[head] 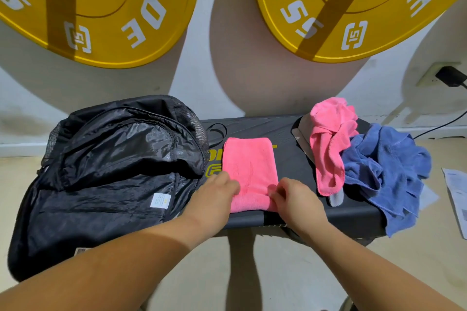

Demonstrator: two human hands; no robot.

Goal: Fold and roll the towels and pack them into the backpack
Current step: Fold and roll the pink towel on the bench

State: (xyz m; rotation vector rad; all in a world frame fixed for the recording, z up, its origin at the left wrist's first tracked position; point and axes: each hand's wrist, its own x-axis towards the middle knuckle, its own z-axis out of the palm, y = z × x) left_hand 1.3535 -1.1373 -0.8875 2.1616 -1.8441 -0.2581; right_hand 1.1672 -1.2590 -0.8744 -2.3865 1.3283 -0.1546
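Beside one backpack (106,171) lie two pink towels (249,171), one blue towel (386,166).

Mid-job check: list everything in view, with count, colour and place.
backpack: 1, black, open, bench left
folded towel: 1, pink, bench centre
crumpled towel: 1, pink, bench right, on grey cloth
grey cloth: 1, grey, under crumpled towel
blue towel: 1, blue, bench right end, overhanging
bench: 1, black, under backpack and towels
weight plates: 2, yellow, wall behind
plug: 1, black, wall socket, upper right
paper: 1, white, floor, far right
left hand: 1, pressing folded towel
right hand: 1, pinching folded towel's near edge
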